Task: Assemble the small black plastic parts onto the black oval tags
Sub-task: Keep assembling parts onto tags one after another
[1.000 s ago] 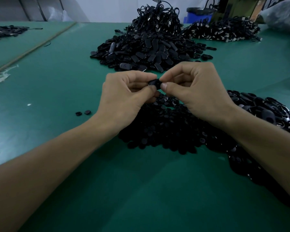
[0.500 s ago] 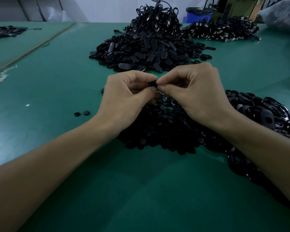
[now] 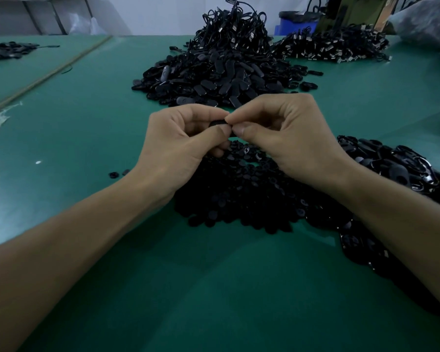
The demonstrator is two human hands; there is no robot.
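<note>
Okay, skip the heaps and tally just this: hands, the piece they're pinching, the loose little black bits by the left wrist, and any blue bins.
Hands: 2, left hand and right hand
black piece pinched between them: 1 visible
loose small black parts by the left wrist: 2
blue bin: 1
Total: 6

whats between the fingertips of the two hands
A small black piece, pinched from either side by the left hand and right hand, above the near pile. The head view shows it.

Bare forearms (image 3: 69, 250); L hand (image 3: 181, 146) & R hand (image 3: 287, 143) bare, nails (image 3: 240, 130) short.
</note>
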